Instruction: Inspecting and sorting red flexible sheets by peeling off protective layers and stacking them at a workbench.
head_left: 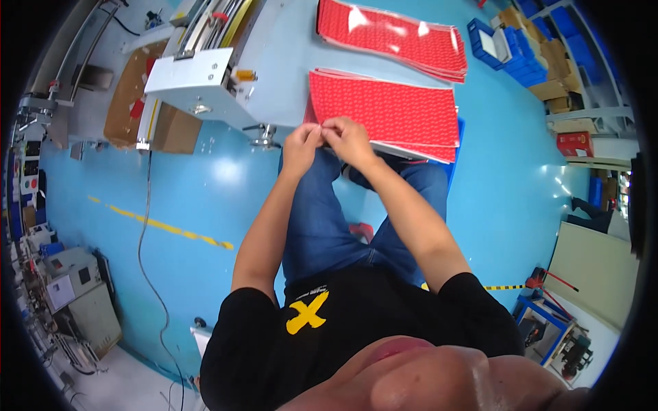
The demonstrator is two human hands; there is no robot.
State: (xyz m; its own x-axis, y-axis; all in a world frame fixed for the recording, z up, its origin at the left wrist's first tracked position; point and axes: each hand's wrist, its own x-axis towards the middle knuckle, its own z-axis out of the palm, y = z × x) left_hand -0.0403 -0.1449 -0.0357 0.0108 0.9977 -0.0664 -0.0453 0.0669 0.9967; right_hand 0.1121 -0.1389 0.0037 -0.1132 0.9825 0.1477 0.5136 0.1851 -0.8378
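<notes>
Red patterned sheets [384, 109] lie in a stack on the pale table [281, 68], directly ahead of the seated person; the stack's near left corner sits under both hands. Left hand [301, 147] and right hand [349, 140] meet at that corner, fingertips touching each other — thumb and forefinger of each hand are closed in a pinch; the pinch appears to hold the edge of the top sheet, but whether a sheet is truly caught between the fingers cannot be told, the detail being too small. Both forearms rise from the lower edge and converge over the knees; blue jeans [322, 219] show beneath them.

A second stack [391, 34] of the same red sheets lies farther back on the table, well apart from the hands; glare marks its glossy surface. A grey-white machine [192, 75] stands on the left side of the table, near the left hand but not touching it. Blue floor [178, 198] surrounds the seat — a yellow dashed line [164, 226] crosses it at left; blue bins [514, 55] and cardboard boxes [555, 75] stand at upper right.
</notes>
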